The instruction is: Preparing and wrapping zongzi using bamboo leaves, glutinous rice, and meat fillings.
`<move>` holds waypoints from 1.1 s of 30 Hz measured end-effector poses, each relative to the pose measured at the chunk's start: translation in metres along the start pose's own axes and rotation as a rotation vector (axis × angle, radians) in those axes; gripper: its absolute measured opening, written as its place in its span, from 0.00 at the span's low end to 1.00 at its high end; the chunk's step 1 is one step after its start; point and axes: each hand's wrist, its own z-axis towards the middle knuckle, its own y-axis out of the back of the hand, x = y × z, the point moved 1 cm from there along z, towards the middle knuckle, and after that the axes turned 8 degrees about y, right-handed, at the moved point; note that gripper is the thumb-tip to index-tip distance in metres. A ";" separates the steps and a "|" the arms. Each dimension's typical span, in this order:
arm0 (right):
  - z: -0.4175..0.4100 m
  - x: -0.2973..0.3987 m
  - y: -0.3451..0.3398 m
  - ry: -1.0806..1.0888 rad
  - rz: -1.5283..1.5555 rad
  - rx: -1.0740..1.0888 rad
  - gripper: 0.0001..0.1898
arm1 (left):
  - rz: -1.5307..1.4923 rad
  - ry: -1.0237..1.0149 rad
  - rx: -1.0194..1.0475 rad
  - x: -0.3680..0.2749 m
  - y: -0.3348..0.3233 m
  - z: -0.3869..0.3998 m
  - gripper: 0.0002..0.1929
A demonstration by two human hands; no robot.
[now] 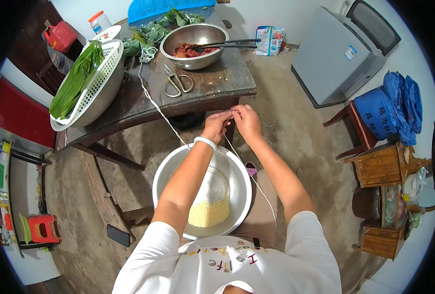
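Note:
My left hand (217,125) and my right hand (246,121) meet beyond the far rim of a large metal basin, fingertips pinching thin string between them. White string (245,164) hangs from the fingers past the basin's right side. Pale yellow grain (210,213) lies at the near side of the basin (159,183), which rests at my lap. Another white string (158,107) runs from a bundle on the table down to the basin. Metal scissors (177,81) lie on the table near its front edge, blades apart. Whether anything else is between my fingers is hidden.
The wooden table (217,82) holds a steel bowl (191,63) of reddish meat with black chopsticks, leaf-wrapped bundles (153,33), and a basin with a white colander (92,86) of long green leaves (74,82). A phone (118,235) lies on a wooden bench (101,194) at left.

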 end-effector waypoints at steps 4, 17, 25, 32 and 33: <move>0.003 -0.004 0.005 0.127 -0.087 0.023 0.06 | 0.069 -0.005 -0.060 -0.006 -0.008 -0.007 0.06; 0.002 -0.019 -0.003 -0.164 0.097 -0.044 0.07 | 0.253 -0.064 -0.059 -0.016 0.004 -0.012 0.07; 0.005 -0.035 -0.015 -0.327 0.173 -0.028 0.07 | 0.391 -0.094 -0.129 -0.024 0.013 -0.025 0.03; 0.003 -0.036 -0.019 -0.381 0.239 -0.004 0.04 | 0.352 -0.053 -0.134 -0.022 0.013 -0.032 0.02; 0.003 -0.034 -0.019 -0.380 0.240 -0.004 0.04 | 0.353 -0.054 -0.135 -0.021 0.013 -0.033 0.02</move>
